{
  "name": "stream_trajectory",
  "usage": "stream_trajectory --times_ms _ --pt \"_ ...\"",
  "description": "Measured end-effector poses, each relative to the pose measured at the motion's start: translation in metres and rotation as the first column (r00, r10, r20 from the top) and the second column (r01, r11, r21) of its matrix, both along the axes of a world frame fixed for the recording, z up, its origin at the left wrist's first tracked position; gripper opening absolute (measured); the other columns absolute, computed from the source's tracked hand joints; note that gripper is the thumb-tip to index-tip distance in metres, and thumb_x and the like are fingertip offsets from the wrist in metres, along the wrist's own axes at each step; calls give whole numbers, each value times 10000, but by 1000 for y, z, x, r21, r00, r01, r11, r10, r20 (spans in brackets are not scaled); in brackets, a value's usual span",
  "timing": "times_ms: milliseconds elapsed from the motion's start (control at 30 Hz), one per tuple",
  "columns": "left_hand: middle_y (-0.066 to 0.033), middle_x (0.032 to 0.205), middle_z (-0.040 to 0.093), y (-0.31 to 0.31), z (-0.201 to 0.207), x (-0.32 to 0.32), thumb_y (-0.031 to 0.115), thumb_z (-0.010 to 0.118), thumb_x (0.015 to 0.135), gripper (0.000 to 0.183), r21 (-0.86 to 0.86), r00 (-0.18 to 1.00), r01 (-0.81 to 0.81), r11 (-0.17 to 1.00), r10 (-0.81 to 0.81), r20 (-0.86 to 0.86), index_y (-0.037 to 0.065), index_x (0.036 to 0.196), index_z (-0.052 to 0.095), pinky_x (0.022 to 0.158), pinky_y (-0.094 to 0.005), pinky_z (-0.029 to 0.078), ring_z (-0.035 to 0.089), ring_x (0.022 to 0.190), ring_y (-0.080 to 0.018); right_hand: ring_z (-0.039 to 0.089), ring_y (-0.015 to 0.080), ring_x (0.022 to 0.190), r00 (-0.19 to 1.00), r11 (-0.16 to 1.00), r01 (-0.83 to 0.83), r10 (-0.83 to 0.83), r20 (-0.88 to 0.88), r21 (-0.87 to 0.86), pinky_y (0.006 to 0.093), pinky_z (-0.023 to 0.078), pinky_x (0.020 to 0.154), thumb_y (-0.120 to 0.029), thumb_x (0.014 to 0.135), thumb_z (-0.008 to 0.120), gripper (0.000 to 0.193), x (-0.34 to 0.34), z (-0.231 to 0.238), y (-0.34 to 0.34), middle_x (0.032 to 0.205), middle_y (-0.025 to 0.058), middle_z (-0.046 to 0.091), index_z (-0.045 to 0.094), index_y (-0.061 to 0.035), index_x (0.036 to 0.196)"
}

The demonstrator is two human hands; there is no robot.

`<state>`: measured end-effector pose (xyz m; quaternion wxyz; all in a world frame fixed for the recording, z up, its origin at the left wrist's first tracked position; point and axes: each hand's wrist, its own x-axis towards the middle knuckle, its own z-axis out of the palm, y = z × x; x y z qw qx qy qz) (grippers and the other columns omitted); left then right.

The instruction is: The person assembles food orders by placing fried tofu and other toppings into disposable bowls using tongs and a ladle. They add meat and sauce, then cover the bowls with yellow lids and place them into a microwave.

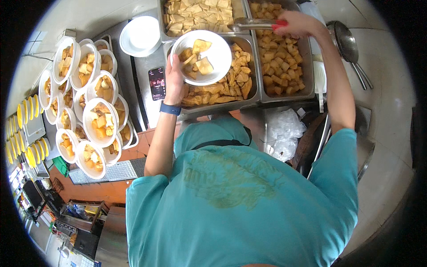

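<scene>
My left hand (175, 82) grips the rim of a white bowl (221, 66), its wrist banded by a dark blue strap. A few yellowish chunks and a pale flat piece (204, 66) lie in the bowl. It is held over a metal tray of golden-brown strips (222, 93). Farther right, my right hand (297, 24) is closed round the red grip of metal tongs (255, 22). Their tips point left, near the divide between a tray of pale folded slices (200, 15) and a tray of browned cubes (282, 66).
Stacked filled white bowls (101, 127) crowd the left side. A stack of white bowls (140, 35) stands behind a phone (156, 83) on the counter. Dark pans (346, 42) sit at the right, by a white-handled utensil (320, 80). Clear plastic bags (284, 131) lie below the trays.
</scene>
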<state>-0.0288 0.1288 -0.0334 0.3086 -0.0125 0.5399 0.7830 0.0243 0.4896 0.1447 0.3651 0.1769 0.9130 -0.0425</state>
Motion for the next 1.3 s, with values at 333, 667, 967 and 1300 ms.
stream_trajectory --times_ms 333,667,967,1300 --pt "-106 1412 504 -3 -6 6 369 435 1072 528 -40 1000 -3 999 2 -11 14 1461 409 1126 -351 318 444 1305 -204 688 251 754 987 995 -85 91 136 -51 397 545 647 -434 893 688 392 -48 35 2 868 165 725 742 -83 1059" --pt "-86 1369 517 37 -4 2 380 469 1058 516 46 1000 13 999 -14 18 32 1436 427 1062 -350 393 490 1250 -198 703 266 781 806 953 299 -275 -525 -42 384 554 678 -490 877 699 549 162 20 -18 917 134 717 630 -40 1183" --pt "-83 1478 430 33 -7 17 414 496 1041 616 -16 992 129 991 -129 15 65 1520 327 1130 -374 337 412 1353 -219 706 350 833 889 936 311 -226 -397 163 458 568 714 -346 942 642 476 144 -156 15 881 198 706 551 7 1248" --pt "-103 1486 431 23 -4 22 433 513 1029 621 8 990 137 991 -137 39 73 1509 351 1116 -396 365 425 1360 -243 685 385 811 861 944 316 -242 -448 95 483 547 707 -343 966 609 402 160 -208 34 851 198 688 563 21 1128"
